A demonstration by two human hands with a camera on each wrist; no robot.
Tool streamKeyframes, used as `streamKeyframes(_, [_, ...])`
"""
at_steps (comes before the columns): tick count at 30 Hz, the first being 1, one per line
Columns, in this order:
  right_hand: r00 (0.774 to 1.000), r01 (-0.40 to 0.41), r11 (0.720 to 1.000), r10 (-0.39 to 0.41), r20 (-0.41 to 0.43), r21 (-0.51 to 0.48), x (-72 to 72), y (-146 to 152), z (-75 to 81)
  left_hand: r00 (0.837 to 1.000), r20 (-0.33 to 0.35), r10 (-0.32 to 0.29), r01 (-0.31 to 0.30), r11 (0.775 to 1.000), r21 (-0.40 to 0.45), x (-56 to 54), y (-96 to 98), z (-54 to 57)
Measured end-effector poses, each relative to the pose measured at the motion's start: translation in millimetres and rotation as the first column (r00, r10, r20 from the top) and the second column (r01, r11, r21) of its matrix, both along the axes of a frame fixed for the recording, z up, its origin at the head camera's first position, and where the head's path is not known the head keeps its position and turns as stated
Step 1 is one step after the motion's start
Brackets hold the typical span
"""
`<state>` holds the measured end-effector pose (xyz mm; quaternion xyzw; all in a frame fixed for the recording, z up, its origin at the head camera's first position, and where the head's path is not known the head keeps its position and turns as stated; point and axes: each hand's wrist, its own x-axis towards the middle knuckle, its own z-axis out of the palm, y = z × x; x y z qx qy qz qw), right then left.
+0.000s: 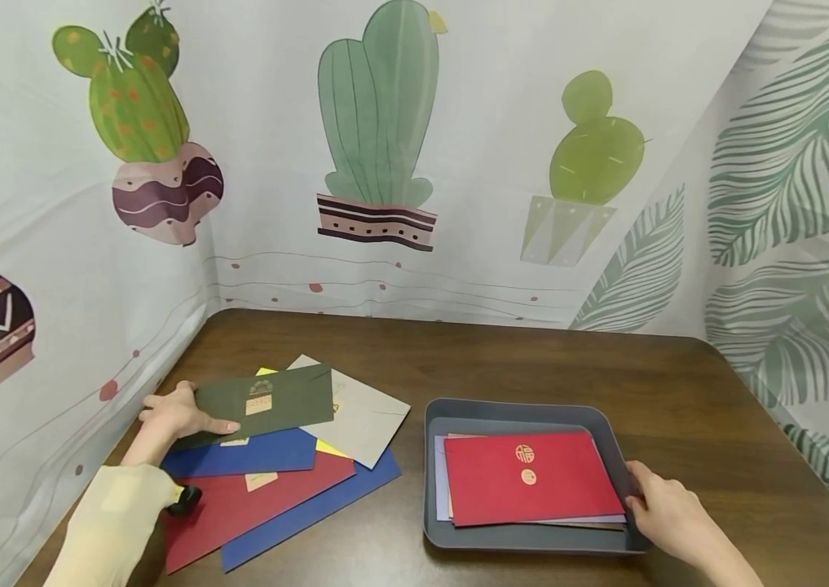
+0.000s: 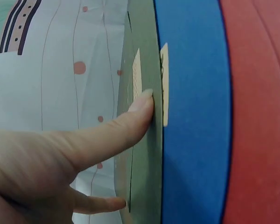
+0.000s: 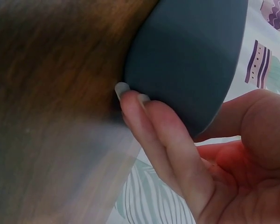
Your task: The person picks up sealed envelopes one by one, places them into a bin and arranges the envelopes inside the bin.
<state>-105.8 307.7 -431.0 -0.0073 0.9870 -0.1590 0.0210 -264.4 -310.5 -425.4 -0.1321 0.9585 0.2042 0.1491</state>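
My left hand (image 1: 175, 413) lies at the left end of a dark green envelope (image 1: 293, 399), on top of an overlapping pile. Its straight thumb (image 2: 142, 109) touches the green face, while the other fingers spread past the envelope's left edge. Below the green one show a blue envelope (image 1: 267, 458), a red envelope (image 1: 238, 509) and a pale grey envelope (image 1: 370, 416). My right hand (image 1: 671, 509) grips the right wall of a dark grey tray (image 3: 191, 56), fingers outside and thumb over the rim. A red envelope with gold marks (image 1: 487, 481) tops a stack inside this tray.
The brown wooden table (image 1: 517, 355) has rounded back corners. A cloth printed with cacti and leaves (image 1: 267, 277) hangs behind it and along the sides. Another blue envelope (image 1: 311, 514) sticks out at the pile's lower right, with a yellow edge (image 1: 329, 448) showing above.
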Motion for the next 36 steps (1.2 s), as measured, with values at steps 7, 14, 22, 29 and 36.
streamKeyframes(7, [1.000, -0.016, 1.000, 0.016, -0.016, 0.007, 0.8, 0.8, -2.6, 0.997, 0.020, -0.068, 0.068, 0.998, -0.010, -6.0, -5.2, -3.5])
streamKeyframes(14, [1.000, -0.015, 1.000, 0.015, -0.023, 0.015, 0.5, 1.6, -3.8, 0.987, 0.028, -0.156, 0.156, 0.987, -0.031, -3.3, -3.3, 2.1])
streamKeyframes(22, [0.999, -0.010, 1.000, 0.011, -0.034, 0.019, 0.5, 0.5, -2.9, 0.978, 0.027, -0.205, 0.205, 0.979, -0.011, 4.9, -1.3, 5.4])
streamKeyframes(29, [0.999, -0.016, 1.000, 0.017, -0.034, 0.021, 0.5, 0.5, -2.5, 0.981, 0.014, -0.194, 0.194, 0.980, -0.035, 7.5, 0.2, 5.6])
streamKeyframes(36, [1.000, -0.003, 1.000, 0.003, -0.017, 0.009, 0.6, 0.8, -1.8, 0.984, -0.087, -0.156, 0.154, 0.987, -0.039, 6.8, 1.8, 6.2])
